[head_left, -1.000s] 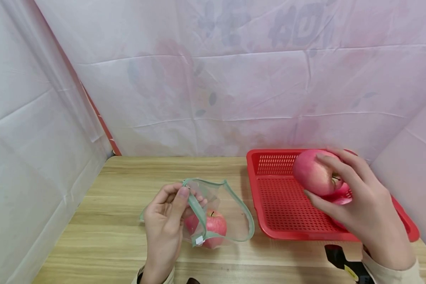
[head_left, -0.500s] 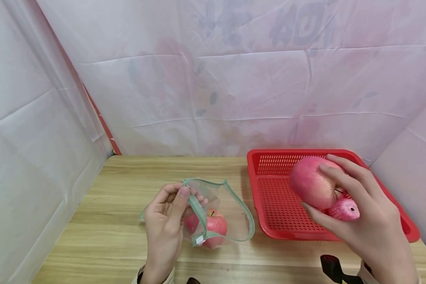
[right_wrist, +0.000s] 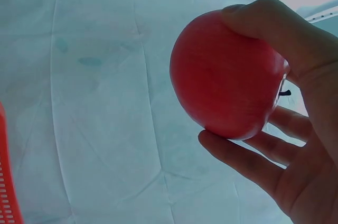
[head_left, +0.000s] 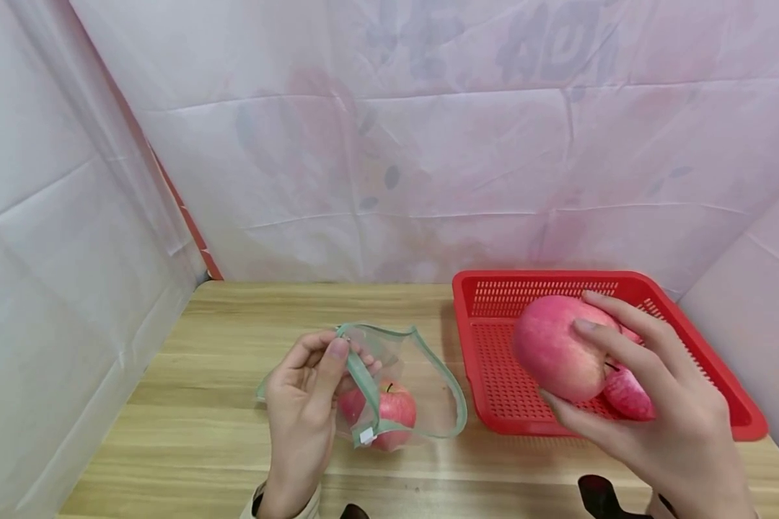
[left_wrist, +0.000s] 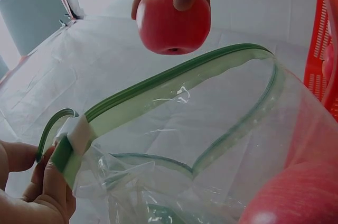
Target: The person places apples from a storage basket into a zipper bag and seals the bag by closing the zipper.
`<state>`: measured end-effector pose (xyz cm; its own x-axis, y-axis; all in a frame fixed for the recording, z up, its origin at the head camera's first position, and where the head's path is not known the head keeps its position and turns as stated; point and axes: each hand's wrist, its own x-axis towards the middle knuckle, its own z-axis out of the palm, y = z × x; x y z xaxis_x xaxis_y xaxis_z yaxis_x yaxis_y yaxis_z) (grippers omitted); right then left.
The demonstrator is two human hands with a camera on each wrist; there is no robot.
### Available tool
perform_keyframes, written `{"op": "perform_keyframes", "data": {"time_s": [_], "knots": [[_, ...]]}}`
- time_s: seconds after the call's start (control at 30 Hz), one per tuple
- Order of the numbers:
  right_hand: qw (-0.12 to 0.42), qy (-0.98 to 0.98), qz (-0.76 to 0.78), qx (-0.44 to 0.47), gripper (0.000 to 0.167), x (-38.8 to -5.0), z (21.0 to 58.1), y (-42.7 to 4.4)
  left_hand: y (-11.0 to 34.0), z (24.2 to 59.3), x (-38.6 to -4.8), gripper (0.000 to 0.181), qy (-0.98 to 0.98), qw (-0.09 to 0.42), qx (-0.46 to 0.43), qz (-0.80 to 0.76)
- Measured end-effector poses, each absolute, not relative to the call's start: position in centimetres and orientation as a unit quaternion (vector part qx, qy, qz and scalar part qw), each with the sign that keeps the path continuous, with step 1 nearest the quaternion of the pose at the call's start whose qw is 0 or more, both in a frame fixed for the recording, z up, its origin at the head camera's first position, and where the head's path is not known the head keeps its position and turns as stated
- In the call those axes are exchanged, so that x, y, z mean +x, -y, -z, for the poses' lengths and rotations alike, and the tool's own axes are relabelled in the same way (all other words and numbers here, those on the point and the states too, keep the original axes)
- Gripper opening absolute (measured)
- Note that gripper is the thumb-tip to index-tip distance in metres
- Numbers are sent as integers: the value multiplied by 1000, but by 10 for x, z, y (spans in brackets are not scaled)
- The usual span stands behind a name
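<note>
My left hand [head_left: 301,411] pinches the green-edged rim of a clear zip bag [head_left: 453,396] between thumb and fingers. The bag's mouth gapes toward the right, and its white slider [left_wrist: 80,134] shows near my fingers in the left wrist view. Inside the bag lies a red apple [head_left: 397,409]; more red beside it is partly hidden by the rim. My right hand [head_left: 671,411] holds another apple [head_left: 558,349] by its stem side, over the red basket [head_left: 462,339]. A mottled pink thing [head_left: 630,395] lies in the basket, partly covered by that hand.
A wooden table [head_left: 188,404] carries the bag and the basket, which stands at the right. Pale printed cloth [head_left: 389,144] hangs behind and along both sides. Black devices [head_left: 600,497] show beside the wrists at the lower edge.
My right hand has moved left and downward toward the viewer with the apple, uncovering more of the basket's right side. The left hand and the bag have stayed nearly still.
</note>
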<state>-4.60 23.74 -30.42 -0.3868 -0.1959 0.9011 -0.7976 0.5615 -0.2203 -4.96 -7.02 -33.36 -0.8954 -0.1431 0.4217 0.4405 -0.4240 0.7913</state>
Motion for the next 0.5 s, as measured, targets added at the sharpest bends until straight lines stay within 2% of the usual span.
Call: {"op": "perform_keyframes", "data": {"time_s": [0.13, 0.37, 0.5], "knots": [[445, 748, -354, 342, 61, -49, 315, -245, 70, 333, -50, 12, 505, 176, -150, 831], [453, 710, -388, 374, 70, -59, 336, -249, 69, 331, -50, 12, 504, 173, -147, 834], [460, 682, -403, 400, 62, -59, 327, -231, 69, 331, -49, 11, 504, 172, -144, 834]]}}
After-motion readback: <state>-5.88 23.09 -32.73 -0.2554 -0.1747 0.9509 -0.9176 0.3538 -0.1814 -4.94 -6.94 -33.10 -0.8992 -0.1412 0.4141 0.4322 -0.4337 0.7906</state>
